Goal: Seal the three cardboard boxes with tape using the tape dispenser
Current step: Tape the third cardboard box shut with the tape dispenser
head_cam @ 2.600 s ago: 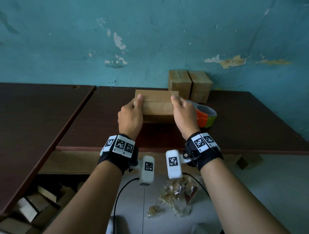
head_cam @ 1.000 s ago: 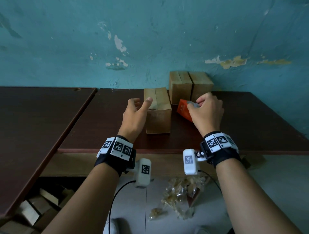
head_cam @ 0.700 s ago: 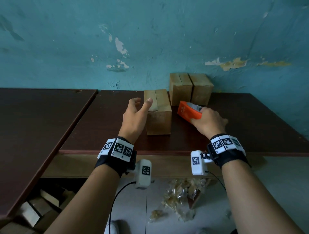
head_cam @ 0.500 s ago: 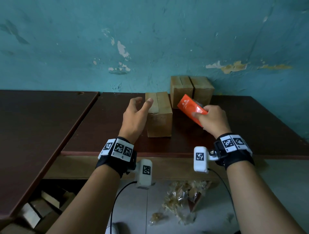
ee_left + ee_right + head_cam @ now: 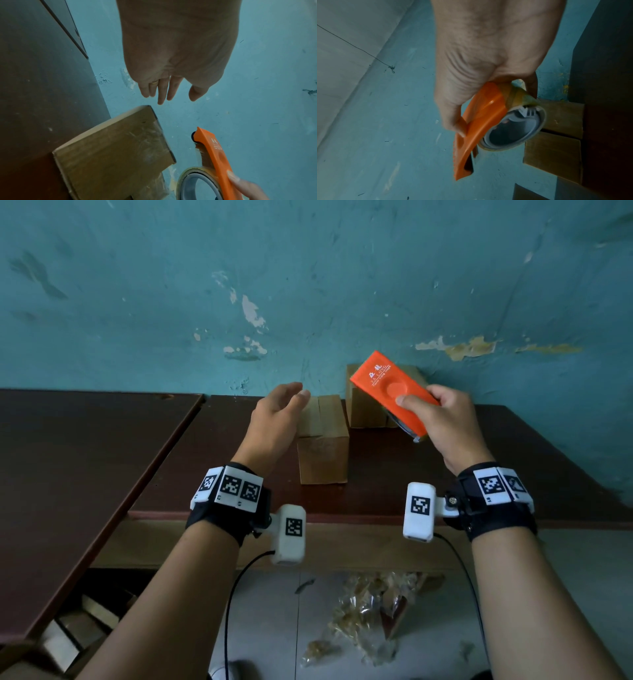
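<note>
My right hand grips the orange tape dispenser, lifted above the table and tilted up to the left; its tape roll shows under the orange body. A cardboard box stands on the dark table with its flap seam running away from me. My left hand hovers at that box's left side, fingers relaxed and straight, just above its top edge. Two more boxes stand against the wall, partly hidden behind the dispenser.
A second dark table adjoins on the left. The teal wall rises right behind the boxes. Crumpled plastic wrap lies on the floor below, and cardboard pieces sit under the left table.
My right hand picked the dispenser up off the table and raised it, tilting it in front of the back boxes. My left hand stayed beside the near box, lifting slightly.
</note>
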A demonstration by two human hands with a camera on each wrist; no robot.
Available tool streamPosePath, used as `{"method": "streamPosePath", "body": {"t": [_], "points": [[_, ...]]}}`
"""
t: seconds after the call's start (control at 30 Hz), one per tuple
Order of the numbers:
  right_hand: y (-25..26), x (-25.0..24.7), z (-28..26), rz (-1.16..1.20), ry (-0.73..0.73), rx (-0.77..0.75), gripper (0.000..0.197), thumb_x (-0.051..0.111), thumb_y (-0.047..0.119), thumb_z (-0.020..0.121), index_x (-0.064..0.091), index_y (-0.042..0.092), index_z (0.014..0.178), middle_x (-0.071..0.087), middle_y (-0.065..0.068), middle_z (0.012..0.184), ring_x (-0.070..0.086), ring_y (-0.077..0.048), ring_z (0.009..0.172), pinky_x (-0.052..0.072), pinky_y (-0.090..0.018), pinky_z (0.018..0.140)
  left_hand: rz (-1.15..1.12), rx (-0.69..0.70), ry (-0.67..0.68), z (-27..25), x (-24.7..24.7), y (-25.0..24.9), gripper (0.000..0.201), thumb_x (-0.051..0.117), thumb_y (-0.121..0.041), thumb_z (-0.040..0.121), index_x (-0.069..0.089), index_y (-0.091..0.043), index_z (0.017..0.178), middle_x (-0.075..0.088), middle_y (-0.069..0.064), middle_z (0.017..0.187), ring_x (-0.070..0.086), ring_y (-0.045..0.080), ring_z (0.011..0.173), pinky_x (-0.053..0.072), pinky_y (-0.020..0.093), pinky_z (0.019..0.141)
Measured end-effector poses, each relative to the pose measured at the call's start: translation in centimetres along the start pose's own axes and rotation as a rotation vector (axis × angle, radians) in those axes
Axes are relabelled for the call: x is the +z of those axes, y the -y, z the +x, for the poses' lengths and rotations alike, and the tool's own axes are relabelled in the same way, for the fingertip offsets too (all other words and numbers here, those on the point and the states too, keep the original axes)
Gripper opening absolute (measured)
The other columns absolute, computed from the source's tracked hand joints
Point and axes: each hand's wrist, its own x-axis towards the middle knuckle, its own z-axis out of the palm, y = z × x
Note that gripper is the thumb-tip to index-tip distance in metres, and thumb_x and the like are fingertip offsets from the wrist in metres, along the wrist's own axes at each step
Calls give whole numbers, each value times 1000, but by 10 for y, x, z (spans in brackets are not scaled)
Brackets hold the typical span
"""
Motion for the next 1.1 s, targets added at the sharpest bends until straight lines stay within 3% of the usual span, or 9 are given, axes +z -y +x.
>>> {"method": "streamPosePath", "body": {"t": [0.17, 0.3, 0.4, 0.43, 0.53, 0.67, 0.8, 1.0, 1.1], "points": [[16, -6, -10, 31, 75, -57, 40, 87, 50, 82, 77, 11, 91, 79, -8, 83, 74, -18, 67, 51, -28, 48, -212, -24, 84, -7, 6, -12, 43, 56, -31, 110, 56, -10, 149, 69, 4, 138, 69, 13, 123, 54, 36, 110], [29, -8, -18, 27, 163, -76, 53, 88, 54, 77, 74, 4, 90, 73, 1, 71, 70, -13, 61, 50, -29, 48, -446, -82, 169, -18, 8, -26, 40, 52, -29, 112, 57, -6, 144, 71, 15, 132, 74, 24, 117, 59, 38, 104], [34, -8, -21, 25, 195, -69, 53, 89, 56, 73, 75, 7, 86, 75, -1, 73, 70, -16, 62, 53, -32, 52, -601, -114, 204, -24, 2, -29, 38, 56, -27, 110, 61, -4, 140, 70, 29, 126, 71, 35, 114, 61, 42, 99], [34, -9, -22, 22, 209, -72, 54, 90, 58, 71, 76, 9, 86, 77, -3, 76, 72, -19, 64, 54, -34, 53, -623, -116, 212, -25, 0, -29, 37, 57, -25, 110, 61, -4, 140, 71, 30, 119, 71, 33, 109, 61, 39, 95], [36, -8, -24, 10, 249, -75, 58, 89, 61, 70, 77, 8, 88, 78, -10, 82, 73, -24, 66, 54, -33, 50, -612, -96, 236, -29, -6, -27, 33, 60, -13, 107, 63, -3, 138, 75, 10, 96, 72, 20, 90, 62, 31, 84], [38, -5, -25, -12, 306, -67, 59, 86, 59, 71, 76, 3, 90, 78, -8, 79, 72, -21, 62, 53, -31, 50, -597, -99, 228, -32, -8, -23, 32, 65, -3, 101, 64, 0, 133, 77, 15, 106, 74, 21, 90, 63, 29, 79], [39, -1, -24, -52, 334, -63, 63, 86, 61, 70, 76, 2, 92, 78, -13, 81, 72, -24, 64, 54, -37, 54, -566, -117, 170, -34, -7, -21, 32, 71, -4, 96, 65, 1, 127, 80, 15, 102, 77, 23, 89, 65, 31, 80], [39, 2, -22, -110, 281, -74, 89, 84, 85, 53, 72, 3, 86, 77, -12, 81, 74, -27, 65, 56, -36, 48, -525, -144, 83, -33, -7, -20, 28, 78, -2, 91, 72, 5, 118, 81, 17, 99, 78, 20, 87, 63, 27, 75], [40, 4, -22, -130, 273, -74, 76, 87, 78, 59, 70, 6, 77, 75, -12, 75, 70, -22, 56, 51, -31, 44, -501, -151, 39, -34, -7, -20, 25, 79, 1, 90, 74, 6, 114, 81, 16, 96, 78, 18, 81, 61, 23, 71]]}}
